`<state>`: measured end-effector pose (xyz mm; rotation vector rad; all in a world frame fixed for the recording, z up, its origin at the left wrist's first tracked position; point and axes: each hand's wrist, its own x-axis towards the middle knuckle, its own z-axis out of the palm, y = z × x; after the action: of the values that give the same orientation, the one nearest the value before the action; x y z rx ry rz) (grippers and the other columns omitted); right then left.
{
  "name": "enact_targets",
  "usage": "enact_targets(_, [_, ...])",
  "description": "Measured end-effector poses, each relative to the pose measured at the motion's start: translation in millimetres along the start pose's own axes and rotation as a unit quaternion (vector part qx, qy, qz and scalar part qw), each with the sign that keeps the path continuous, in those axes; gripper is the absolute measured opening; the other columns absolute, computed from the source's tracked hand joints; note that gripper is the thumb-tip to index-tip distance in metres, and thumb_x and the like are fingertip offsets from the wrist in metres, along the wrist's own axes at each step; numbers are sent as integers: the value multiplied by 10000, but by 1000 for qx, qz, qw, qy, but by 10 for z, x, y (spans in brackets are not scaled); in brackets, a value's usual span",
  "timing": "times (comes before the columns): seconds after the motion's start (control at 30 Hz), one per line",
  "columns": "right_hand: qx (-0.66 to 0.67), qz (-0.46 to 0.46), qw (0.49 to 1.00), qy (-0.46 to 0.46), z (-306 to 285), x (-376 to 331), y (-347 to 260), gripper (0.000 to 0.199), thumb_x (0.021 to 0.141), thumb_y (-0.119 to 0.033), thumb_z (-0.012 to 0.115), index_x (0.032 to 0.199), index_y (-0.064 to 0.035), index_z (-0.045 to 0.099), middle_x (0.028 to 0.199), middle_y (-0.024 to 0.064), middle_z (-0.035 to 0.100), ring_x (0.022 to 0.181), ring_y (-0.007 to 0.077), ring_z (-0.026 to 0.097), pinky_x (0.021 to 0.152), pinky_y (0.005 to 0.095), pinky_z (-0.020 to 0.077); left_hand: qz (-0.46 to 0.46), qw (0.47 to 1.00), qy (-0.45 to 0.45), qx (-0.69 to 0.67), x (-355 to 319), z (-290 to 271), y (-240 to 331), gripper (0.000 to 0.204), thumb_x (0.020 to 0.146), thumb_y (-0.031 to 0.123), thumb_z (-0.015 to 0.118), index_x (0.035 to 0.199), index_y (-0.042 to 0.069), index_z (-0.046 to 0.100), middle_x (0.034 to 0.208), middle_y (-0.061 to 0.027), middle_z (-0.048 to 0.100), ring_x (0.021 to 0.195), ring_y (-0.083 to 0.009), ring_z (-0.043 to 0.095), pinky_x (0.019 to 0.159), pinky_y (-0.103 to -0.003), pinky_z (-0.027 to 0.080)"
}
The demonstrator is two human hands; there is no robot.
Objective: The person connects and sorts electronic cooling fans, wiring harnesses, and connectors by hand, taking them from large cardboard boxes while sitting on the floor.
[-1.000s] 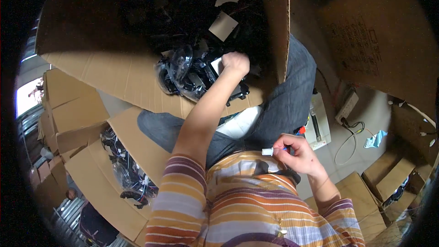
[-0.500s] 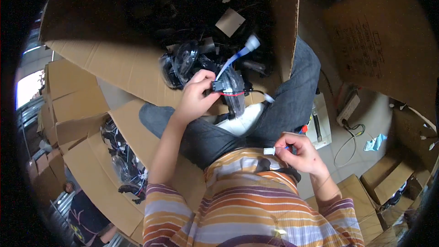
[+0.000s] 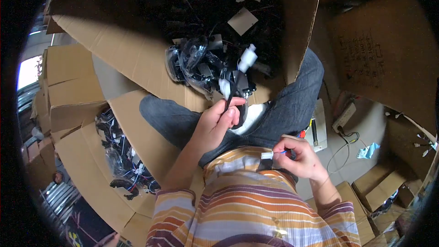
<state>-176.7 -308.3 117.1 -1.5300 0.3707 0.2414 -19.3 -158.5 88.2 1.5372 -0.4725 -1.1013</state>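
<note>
head view, left hand: the left hand point(image 3: 218, 121) is closed around a black cable bundle point(image 3: 235, 92), lifted just over the lap, its white plugs point(image 3: 247, 58) sticking up.
head view, right hand: the right hand point(image 3: 299, 158) pinches a small white connector point(image 3: 267, 155) on a thin wire, close to the striped shirt point(image 3: 256, 201).
hands: well apart, each clamped on its own piece.
where it came from: a big cardboard box point(image 3: 137, 59) in front holds more bagged black cables point(image 3: 196, 61).
around: a second open carton point(image 3: 114, 155) of cables on the person's left; a power strip point(image 3: 344, 116) on the floor to the right.
doing it well: i'd say bring the bundle's plug down to the small connector, lining the ends up square before pressing.
</note>
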Motion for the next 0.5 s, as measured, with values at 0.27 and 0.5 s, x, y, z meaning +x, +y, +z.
enact_targets(0.27, [-12,-36,999,22,26,78,-132,61,682,-56,541,717,-8,525,631,47,485,547,125,477,463,219,369,46,983,-32,176,-161,41,49,281,831,96,315,1047,-51,418,640,-38,462,587,-104,443,574,-218,379])
enact_targets(0.5, [-20,-67,996,49,-32,90,-352,43,670,-42,546,693,-11,527,605,37,483,521,115,455,428,217,334,186,907,-49,375,-228,42,-73,283,649,64,574,914,4,496,648,-98,499,581,-256,493,525,-334,389])
